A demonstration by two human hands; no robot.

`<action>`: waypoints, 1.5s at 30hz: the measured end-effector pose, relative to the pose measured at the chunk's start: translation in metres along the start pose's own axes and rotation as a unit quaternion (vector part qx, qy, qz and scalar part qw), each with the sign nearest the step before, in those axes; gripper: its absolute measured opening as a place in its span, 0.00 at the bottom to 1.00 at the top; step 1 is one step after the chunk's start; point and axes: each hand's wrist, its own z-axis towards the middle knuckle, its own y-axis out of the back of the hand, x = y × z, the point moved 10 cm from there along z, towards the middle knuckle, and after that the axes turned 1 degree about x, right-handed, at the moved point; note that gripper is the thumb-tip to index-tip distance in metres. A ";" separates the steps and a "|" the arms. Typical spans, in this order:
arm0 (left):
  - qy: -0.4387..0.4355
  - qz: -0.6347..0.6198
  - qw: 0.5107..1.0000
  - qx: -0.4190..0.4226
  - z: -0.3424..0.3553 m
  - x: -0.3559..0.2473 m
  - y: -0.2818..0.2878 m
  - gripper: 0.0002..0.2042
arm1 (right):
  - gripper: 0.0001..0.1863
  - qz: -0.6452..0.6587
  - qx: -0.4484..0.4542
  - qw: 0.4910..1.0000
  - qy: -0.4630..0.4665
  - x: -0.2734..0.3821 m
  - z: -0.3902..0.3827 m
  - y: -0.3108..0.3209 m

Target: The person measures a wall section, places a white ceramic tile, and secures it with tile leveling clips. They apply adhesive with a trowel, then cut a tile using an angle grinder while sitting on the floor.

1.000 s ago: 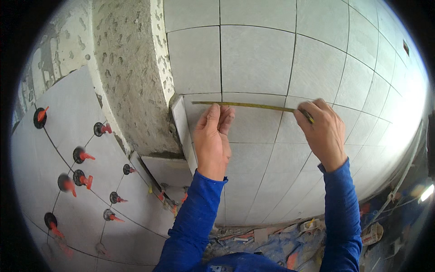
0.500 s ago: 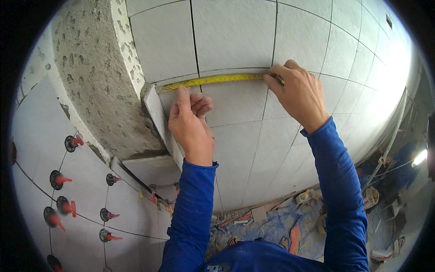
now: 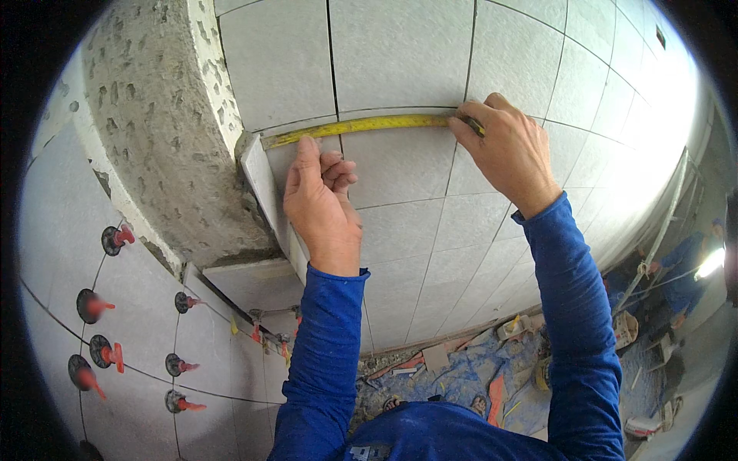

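A yellow tape measure blade [image 3: 384,124] stretches sideways across a light grey wall tile, bowing slightly upward. My right hand [image 3: 511,150] is closed at its right end, thumb and fingers pinched around a dark part mostly hidden by the fingers. Near the blade's left end, my left hand [image 3: 323,203] has one fingertip up against its lower edge, the other fingers curled. That end lies by the upright edge of a narrow tile strip [image 3: 261,184] at the wall's corner. Whether a hook catches there is too small to tell.
To the left runs a rough, pitted concrete strip [image 3: 157,131]. Tiles on the left wall carry several black-and-red levelling clips [image 3: 105,350]. Below lies a floor with blue sheeting [image 3: 461,376] and scraps. A pole [image 3: 661,230] and another person [image 3: 680,269] are at right.
The tape and both hands sit slightly higher in the view. The grip on the tape looks the same, and the surroundings have shifted a little with the camera.
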 end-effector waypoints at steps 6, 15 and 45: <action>0.001 -0.016 1.000 -0.001 -0.001 0.001 0.000 0.15 | 0.16 0.028 0.024 0.999 -0.004 -0.003 -0.001 0.001; 0.002 -0.023 1.000 0.001 -0.003 0.000 -0.001 0.14 | 0.14 0.020 -0.010 0.999 0.041 0.000 -0.002 0.001; 0.094 0.072 0.993 -0.007 -0.082 0.070 0.070 0.13 | 0.12 0.123 0.096 0.988 0.009 -0.023 -0.107 -0.059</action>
